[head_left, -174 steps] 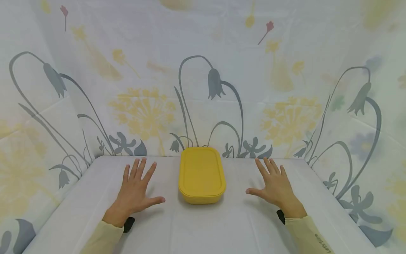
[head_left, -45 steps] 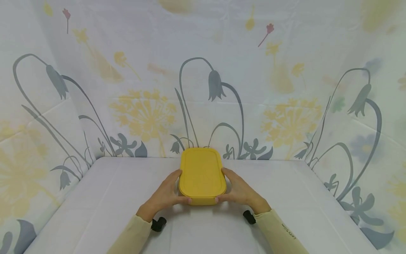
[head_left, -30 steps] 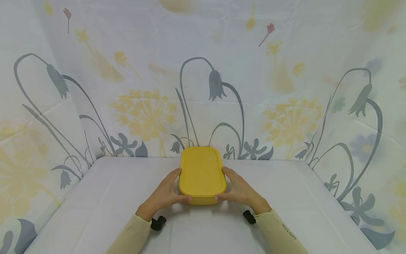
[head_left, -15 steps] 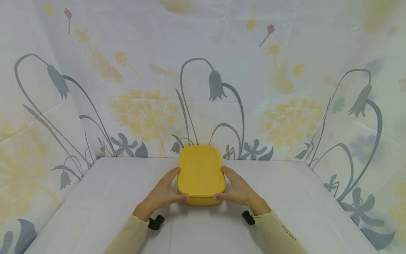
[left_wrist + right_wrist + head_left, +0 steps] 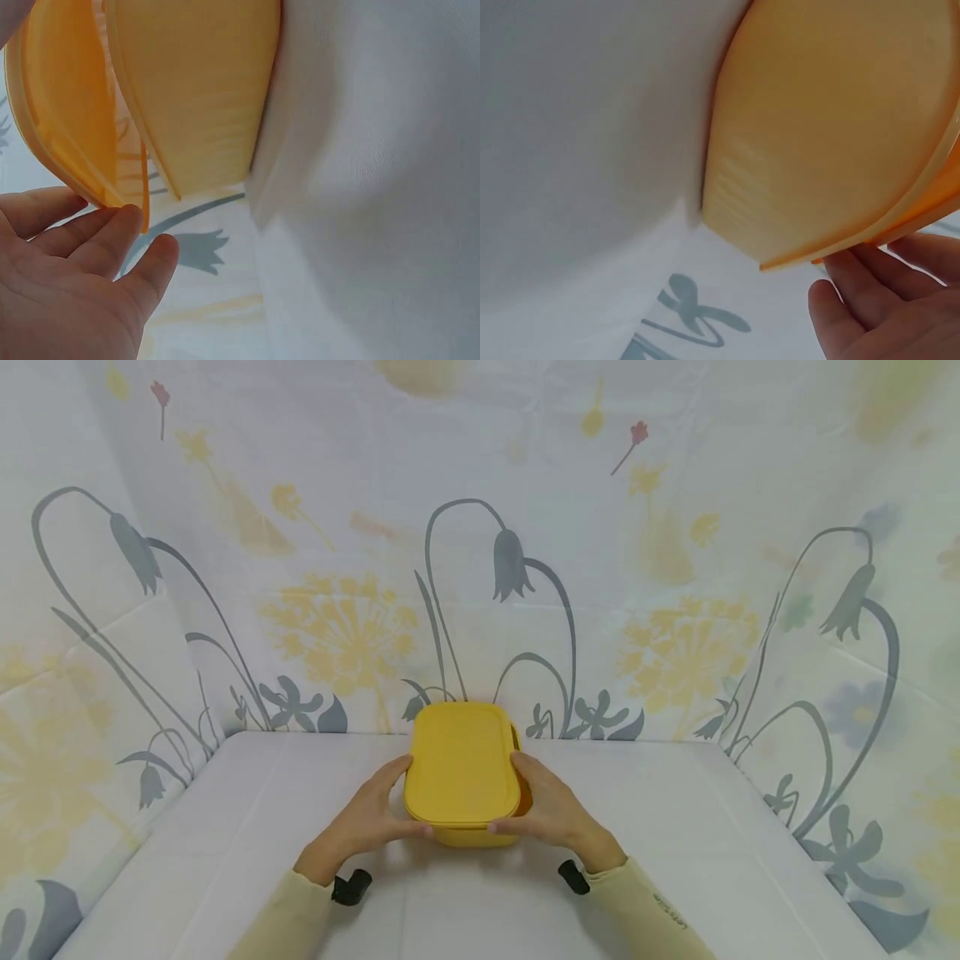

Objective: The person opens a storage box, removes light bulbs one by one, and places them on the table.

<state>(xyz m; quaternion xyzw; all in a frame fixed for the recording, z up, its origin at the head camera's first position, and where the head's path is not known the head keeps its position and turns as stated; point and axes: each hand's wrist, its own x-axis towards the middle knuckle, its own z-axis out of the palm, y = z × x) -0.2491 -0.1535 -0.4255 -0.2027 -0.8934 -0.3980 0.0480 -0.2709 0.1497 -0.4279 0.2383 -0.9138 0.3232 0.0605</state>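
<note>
A yellow lid [image 5: 461, 764] sits raised and shifted left over a yellow rectangular food container [image 5: 477, 838], leaving a gap along the right side. My left hand [image 5: 367, 814] holds the lid's left edge, thumb at the front corner. On the opposite edge my right hand [image 5: 551, 806] grips the lid the same way. In the left wrist view, the lid [image 5: 64, 90] is tilted away from the container wall [image 5: 199, 90], with left fingertips on its rim. The right wrist view has the container [image 5: 817, 127] standing on the table, right fingertips by the lid edge. The container's inside is mostly hidden.
A white cloth-covered table [image 5: 480, 910] carries the container near its back edge. Behind and at both sides hangs a white curtain [image 5: 360, 468] with grey and yellow flower prints. A black wrist device [image 5: 351, 887] shows under the left forearm.
Both hands first came in from the sides and took hold of the lid. In the last second the lid has lifted and moved left, while the container stayed nearly in place.
</note>
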